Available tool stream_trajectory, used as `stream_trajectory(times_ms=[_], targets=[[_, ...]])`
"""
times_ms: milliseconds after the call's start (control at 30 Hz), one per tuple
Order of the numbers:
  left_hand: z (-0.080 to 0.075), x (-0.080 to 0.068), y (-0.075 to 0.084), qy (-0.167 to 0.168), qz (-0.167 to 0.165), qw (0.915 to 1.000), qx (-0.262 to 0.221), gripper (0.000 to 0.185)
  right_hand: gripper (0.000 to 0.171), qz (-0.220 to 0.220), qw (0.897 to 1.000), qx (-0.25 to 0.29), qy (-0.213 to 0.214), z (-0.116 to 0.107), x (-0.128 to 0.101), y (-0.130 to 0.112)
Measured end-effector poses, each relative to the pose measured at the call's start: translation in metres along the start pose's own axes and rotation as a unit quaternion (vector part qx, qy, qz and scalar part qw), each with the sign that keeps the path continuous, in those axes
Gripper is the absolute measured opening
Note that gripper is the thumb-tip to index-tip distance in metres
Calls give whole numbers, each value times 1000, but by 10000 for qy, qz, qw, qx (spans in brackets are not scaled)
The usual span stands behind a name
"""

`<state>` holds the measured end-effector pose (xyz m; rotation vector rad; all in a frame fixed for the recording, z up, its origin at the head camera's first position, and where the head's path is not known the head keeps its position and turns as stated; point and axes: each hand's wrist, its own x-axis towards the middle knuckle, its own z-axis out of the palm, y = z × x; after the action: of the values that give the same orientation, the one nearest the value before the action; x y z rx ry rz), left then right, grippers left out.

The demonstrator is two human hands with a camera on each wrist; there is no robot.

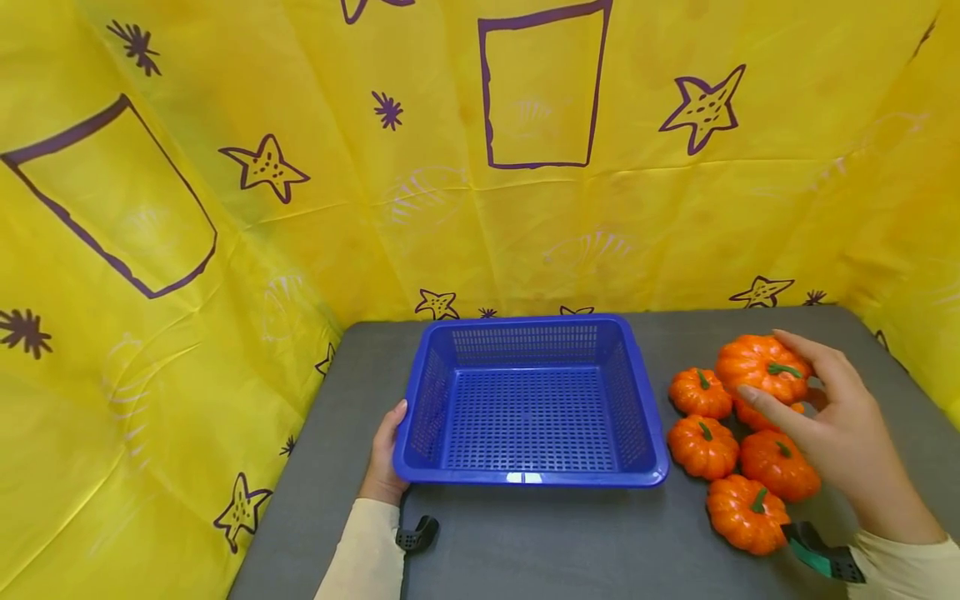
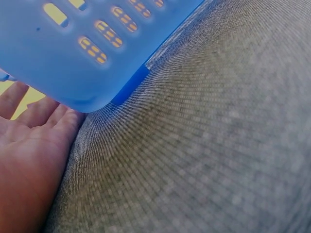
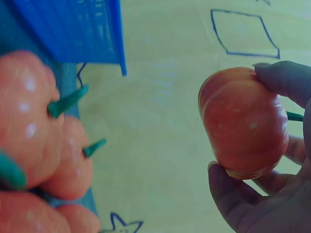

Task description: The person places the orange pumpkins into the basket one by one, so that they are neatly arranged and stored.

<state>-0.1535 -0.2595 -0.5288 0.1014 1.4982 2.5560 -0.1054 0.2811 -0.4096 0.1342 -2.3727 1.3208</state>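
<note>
Right hand [image 1: 840, 425] gripping a lifted pumpkin [image 1: 761, 367], other pumpkins [image 1: 738, 467] beneath, left hand [image 1: 384, 454] flat against blue basket [image 1: 531, 479]

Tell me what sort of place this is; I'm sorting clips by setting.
Probably a staged tabletop set, not a lived-in room: a grey table walled by a yellow sheet printed with stars, bearing only a blue basket and toy pumpkins.
</note>
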Motion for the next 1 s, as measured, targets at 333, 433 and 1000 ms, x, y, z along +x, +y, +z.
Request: stream_trajectory(times_ms=[333,433,1000], targets=[[0,1,-2,-60,-42,10000,-16,45,81,-600,9972,7,-436,32,2,-19],[0,1,-2,35,-31,10000,37,47,82,-742,9955,14,-597,40,3,-26],[0,0,-1,-25,-27,10000,26,44,85,-1404,9869,178,-771,66,18,-52]])
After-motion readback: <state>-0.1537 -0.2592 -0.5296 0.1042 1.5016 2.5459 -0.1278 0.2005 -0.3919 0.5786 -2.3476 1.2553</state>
